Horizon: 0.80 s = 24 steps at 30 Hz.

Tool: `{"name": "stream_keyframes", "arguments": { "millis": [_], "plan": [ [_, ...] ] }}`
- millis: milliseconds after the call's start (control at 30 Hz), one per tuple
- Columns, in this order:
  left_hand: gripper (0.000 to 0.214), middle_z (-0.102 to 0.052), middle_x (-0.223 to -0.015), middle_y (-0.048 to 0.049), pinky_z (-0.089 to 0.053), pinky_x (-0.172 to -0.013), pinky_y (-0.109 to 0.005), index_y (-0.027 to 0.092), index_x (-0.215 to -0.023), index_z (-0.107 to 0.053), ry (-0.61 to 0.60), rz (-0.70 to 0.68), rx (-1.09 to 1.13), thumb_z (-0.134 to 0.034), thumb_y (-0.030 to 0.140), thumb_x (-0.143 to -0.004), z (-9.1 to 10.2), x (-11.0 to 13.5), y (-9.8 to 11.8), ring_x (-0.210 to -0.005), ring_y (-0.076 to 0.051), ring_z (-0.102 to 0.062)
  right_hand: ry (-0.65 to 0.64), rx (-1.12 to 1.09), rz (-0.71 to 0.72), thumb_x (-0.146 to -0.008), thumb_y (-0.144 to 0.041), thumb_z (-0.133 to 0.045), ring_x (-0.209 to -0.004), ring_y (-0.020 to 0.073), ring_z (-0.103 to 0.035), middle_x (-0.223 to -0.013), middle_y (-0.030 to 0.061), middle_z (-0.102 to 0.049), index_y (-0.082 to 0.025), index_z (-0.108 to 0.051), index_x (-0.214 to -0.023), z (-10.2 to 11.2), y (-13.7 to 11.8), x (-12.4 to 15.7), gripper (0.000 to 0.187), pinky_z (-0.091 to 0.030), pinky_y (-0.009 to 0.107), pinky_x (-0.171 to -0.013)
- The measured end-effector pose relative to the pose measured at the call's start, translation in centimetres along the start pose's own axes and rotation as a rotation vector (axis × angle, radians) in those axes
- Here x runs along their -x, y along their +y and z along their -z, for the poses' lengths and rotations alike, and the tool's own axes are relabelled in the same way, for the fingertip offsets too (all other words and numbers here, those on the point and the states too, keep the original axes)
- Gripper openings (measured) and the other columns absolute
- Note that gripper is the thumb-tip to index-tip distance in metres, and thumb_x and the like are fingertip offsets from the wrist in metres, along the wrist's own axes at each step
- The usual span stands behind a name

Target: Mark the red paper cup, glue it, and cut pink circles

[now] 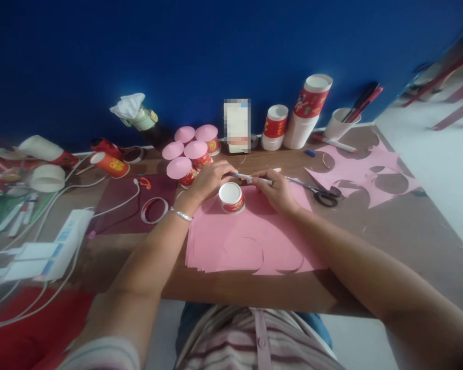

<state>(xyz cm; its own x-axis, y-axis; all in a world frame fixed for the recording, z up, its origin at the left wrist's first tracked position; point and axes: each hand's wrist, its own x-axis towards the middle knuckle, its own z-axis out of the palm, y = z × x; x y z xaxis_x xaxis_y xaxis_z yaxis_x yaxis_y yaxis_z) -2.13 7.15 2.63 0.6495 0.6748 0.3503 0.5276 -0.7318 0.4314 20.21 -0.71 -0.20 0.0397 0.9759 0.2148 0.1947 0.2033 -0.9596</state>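
Note:
My left hand point(210, 180) and my right hand point(277, 191) meet above a sheet of pink paper point(250, 239) and both grip a slim marker pen point(250, 178) held level between them. The left fingers pinch its left end, the right fingers close round its right part. Just below the pen an upside-down red and white paper cup point(231, 197) stands on the pink paper, between the two hands. A silver bracelet sits on my left wrist.
Several cups capped with pink discs point(191, 154) stand behind my left hand. Scissors point(324, 195) lie right of my right hand, beside cut pink paper scraps point(370, 172). Cup stacks point(306, 110), a pen holder cup point(341, 123), tape rolls point(153, 209) and a power strip with cables point(52, 246) surround them.

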Motion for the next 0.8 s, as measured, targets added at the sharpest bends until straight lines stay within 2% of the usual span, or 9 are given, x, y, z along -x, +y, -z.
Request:
{"name": "stream_keyframes", "arguments": {
  "millis": [100,200,300,400,467,600,700,800],
  "plan": [
    [0.013,-0.077,-0.096,-0.0050,-0.053,-0.074,-0.028,0.018,-0.098,-0.076,0.002,-0.036,-0.052,-0.072,0.010,-0.089,0.0,0.0,0.0,-0.085,-0.016,-0.070,-0.030,-0.002,-0.029,-0.089,-0.040,-0.064,-0.065,0.0149,-0.060,-0.074,0.0014,-0.070,-0.019,-0.068,-0.085,-0.2,0.2,0.0,0.021,-0.047,0.028,-0.063],
    [0.011,-0.077,-0.096,-0.0050,-0.053,-0.072,-0.028,0.018,-0.098,-0.075,0.003,-0.035,-0.072,-0.070,0.012,-0.090,-0.2,0.0,-0.1,-0.085,-0.016,-0.070,-0.050,0.065,0.001,-0.093,-0.038,-0.061,-0.068,0.0159,-0.062,-0.082,0.0039,-0.074,-0.019,-0.068,-0.086,-0.4,0.4,-0.1,0.021,-0.048,0.029,-0.065],
    [0.014,-0.078,-0.102,-0.0060,-0.057,-0.080,-0.031,0.018,-0.102,-0.075,-0.035,-0.008,-0.069,-0.067,0.012,-0.092,-0.2,0.0,-0.3,-0.092,-0.018,-0.072,-0.071,0.325,0.107,-0.096,-0.032,-0.060,-0.082,0.0201,-0.067,-0.096,0.0070,-0.078,-0.019,-0.071,-0.096,-0.4,0.7,-0.2,0.017,-0.050,0.032,-0.075],
    [0.034,-0.077,-0.118,-0.0091,-0.059,-0.096,-0.037,0.018,-0.122,-0.072,-0.065,0.052,-0.119,-0.060,0.006,-0.092,0.1,0.6,-0.5,-0.108,-0.021,-0.073,-0.119,0.661,0.230,-0.098,-0.024,-0.056,-0.094,0.0244,-0.066,-0.101,0.0103,-0.076,-0.018,-0.074,-0.106,-0.2,1.1,-0.2,0.020,-0.049,0.034,-0.081],
    [0.041,-0.075,-0.127,-0.0117,-0.058,-0.102,-0.040,0.016,-0.132,-0.067,-0.046,0.086,-0.162,-0.056,0.006,-0.094,0.6,1.5,-0.5,-0.114,-0.022,-0.072,-0.160,0.800,0.289,-0.100,-0.019,-0.049,-0.099,0.0248,-0.064,-0.105,0.0113,-0.074,-0.018,-0.074,-0.113,-0.1,1.3,-0.1,0.027,-0.049,0.034,-0.083],
    [0.031,-0.078,-0.122,-0.0106,-0.060,-0.101,-0.040,0.016,-0.123,-0.071,0.052,0.064,-0.155,-0.050,0.014,-0.101,1.5,3.9,0.0,-0.113,-0.023,-0.073,-0.166,0.919,0.318,-0.103,-0.020,-0.046,-0.099,0.0245,-0.060,-0.109,0.0116,-0.067,-0.020,-0.073,-0.120,-0.1,1.6,0.0,0.032,-0.047,0.034,-0.082],
    [0.028,-0.079,-0.113,-0.0093,-0.060,-0.097,-0.038,0.017,-0.118,-0.072,0.154,0.073,-0.104,-0.050,0.017,-0.102,1.5,5.7,0.7,-0.107,-0.021,-0.074,-0.120,0.974,0.331,-0.104,-0.027,-0.047,-0.097,0.0260,-0.057,-0.105,0.0121,-0.064,-0.021,-0.075,-0.115,-0.2,1.6,-0.2,0.031,-0.047,0.037,-0.085],
    [0.025,-0.080,-0.108,-0.0087,-0.061,-0.092,-0.035,0.017,-0.114,-0.072,0.218,0.088,-0.063,-0.050,0.017,-0.102,1.1,6.8,1.3,-0.100,-0.020,-0.075,-0.056,1.035,0.318,-0.103,-0.023,-0.046,-0.098,0.0279,-0.055,-0.107,0.0135,-0.065,-0.020,-0.076,-0.110,0.3,1.6,-0.6,0.031,-0.047,0.041,-0.087]
  ]
}}
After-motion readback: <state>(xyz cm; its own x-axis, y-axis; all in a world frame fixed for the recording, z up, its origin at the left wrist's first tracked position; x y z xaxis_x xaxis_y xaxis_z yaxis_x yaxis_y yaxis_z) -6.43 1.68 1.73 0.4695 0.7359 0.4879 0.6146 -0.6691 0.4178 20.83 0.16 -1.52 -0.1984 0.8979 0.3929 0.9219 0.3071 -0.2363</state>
